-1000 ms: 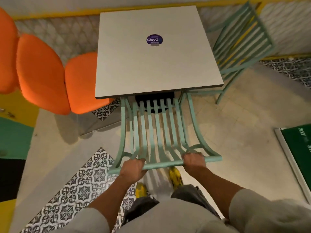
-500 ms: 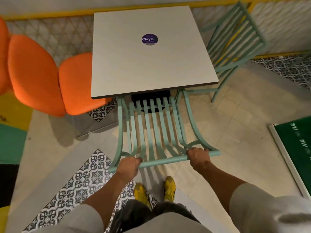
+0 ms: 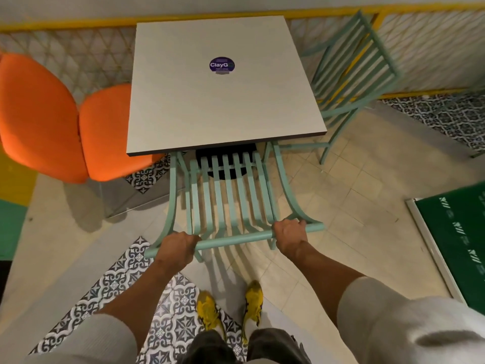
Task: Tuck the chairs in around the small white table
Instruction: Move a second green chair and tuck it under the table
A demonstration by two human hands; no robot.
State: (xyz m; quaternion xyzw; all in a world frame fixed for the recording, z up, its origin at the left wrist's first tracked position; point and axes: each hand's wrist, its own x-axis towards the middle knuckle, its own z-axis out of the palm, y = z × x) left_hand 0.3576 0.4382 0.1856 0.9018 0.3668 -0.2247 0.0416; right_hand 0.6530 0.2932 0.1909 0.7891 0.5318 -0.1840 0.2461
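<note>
A small square white table (image 3: 223, 106) with a round purple sticker (image 3: 221, 65) stands against the far railing. Right in front of me is a mint-green slatted metal chair (image 3: 228, 195), its seat hidden under the table's near edge and its backrest leaning toward me. My left hand (image 3: 177, 246) grips the left part of the chair's top rail. My right hand (image 3: 290, 232) grips the right part of it. A second mint-green slatted chair (image 3: 354, 72) stands at the table's right side, partly under it. An orange padded chair (image 3: 65, 122) sits at the table's left side.
A yellow-railed lattice fence (image 3: 78, 56) runs behind the table. A green board with a white frame (image 3: 454, 240) lies on the floor at the right. Patterned tiles (image 3: 126, 279) cross the beige floor by my yellow shoes (image 3: 231, 308).
The chair has slid further under the table, and my hands on its top rail have moved forward with it. My feet have stepped back in the view.
</note>
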